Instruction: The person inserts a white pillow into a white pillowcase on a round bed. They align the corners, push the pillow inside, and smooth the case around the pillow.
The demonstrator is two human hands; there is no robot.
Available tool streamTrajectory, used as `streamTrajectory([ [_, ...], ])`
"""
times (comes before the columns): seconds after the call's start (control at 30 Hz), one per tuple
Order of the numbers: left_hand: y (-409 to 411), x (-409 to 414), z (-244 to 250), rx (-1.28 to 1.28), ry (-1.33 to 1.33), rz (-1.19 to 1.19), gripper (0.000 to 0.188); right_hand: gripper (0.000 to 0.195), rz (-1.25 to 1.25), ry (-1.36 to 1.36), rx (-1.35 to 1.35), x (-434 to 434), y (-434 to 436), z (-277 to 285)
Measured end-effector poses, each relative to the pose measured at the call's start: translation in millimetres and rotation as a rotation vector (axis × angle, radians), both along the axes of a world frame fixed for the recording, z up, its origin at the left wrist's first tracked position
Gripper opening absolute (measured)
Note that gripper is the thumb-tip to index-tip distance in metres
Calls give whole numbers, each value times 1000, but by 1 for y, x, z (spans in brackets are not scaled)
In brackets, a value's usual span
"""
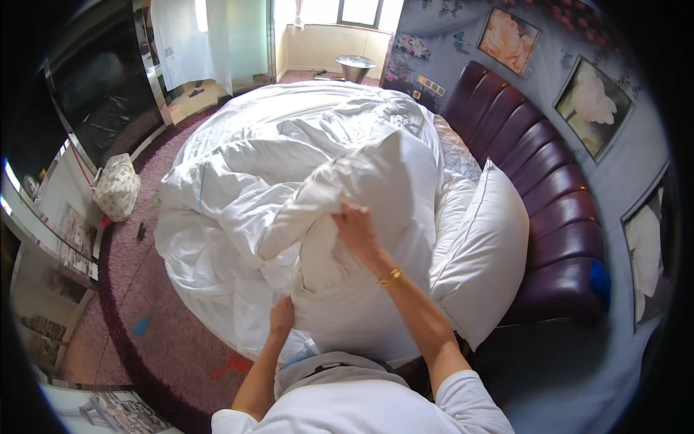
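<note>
In front of my body, a bulky white pillowcase rests on the bed, apparently with a pillow inside. My right hand, a gold bracelet at its wrist, pinches the raised upper edge of the cloth. Lower down, my left hand grips the left edge of the same case. Between the hands a fold gapes and shows off-white fabric; how deep it goes is hidden. The raised cloth is slightly blurred. Behind it spreads a rumpled white duvet. Another white pillow leans on its side to the right.
A curved purple leather headboard borders the bed's right side. A patterned bag stands on the purple carpet at left, near a blue scrap and a red piece. A round side table stands beyond the bed.
</note>
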State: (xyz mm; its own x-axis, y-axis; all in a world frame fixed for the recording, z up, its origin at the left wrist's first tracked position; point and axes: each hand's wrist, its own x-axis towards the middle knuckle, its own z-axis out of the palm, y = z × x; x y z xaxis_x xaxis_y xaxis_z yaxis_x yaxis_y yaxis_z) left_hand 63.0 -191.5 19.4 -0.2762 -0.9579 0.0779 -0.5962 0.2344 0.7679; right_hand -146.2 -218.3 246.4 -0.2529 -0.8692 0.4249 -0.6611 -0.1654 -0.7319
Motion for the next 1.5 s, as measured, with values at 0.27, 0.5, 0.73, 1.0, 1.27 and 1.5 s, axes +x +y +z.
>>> streamTrajectory([
  [0.27, -36, -50, -16, 215, -460, -112, 35, 45, 24, 633, 657, -55, 72, -185],
  [0.5, -55, -108, -21, -340, -386, -165, 65, 67, -351, 260, 579, -96, 96, -255],
  [0.73, -99, -202, -12, -380, -411, -182, 79, 50, -688, 62, 692, -131, 105, -296],
  [1.0, -42, -236, -4, -428, -541, -412, 55, 20, -411, 135, 340, -100, 136, -301],
  [1.27, 52, -154, 37, -291, -340, -651, 47, 28, -584, -376, 338, -92, 181, -277],
  [1.5, 120, -113, 73, -164, -212, -739, 38, 35, -136, -285, 271, -97, 93, -200],
])
